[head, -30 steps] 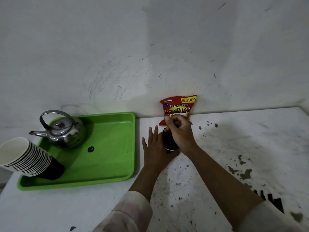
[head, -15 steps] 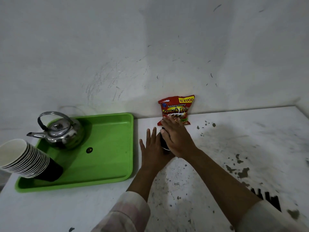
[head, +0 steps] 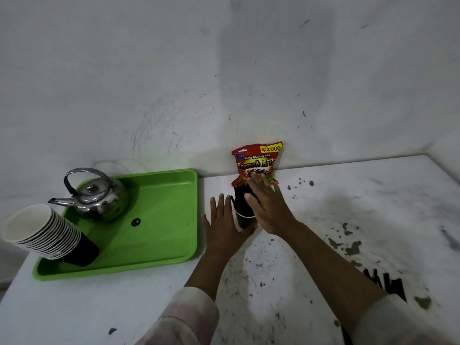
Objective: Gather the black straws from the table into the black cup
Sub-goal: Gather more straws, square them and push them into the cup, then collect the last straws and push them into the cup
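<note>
Flattened now from its earlier curl, the right hand rests open across the straws standing in the black cup on the tabletop. Straight fingers of the left hand brace the cup's side. Press gently downward, keeping the cup upright; more straws lie near the right forearm.

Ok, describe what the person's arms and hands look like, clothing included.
Both hands, left hand and right hand, are bare: no gloves, rings or watch in view. The forearms are bare too. Each arm wears a pale sleeve pushed up toward the elbow, the left sleeve showing a faint pinkish check, the right sleeve plain off-white.
</note>
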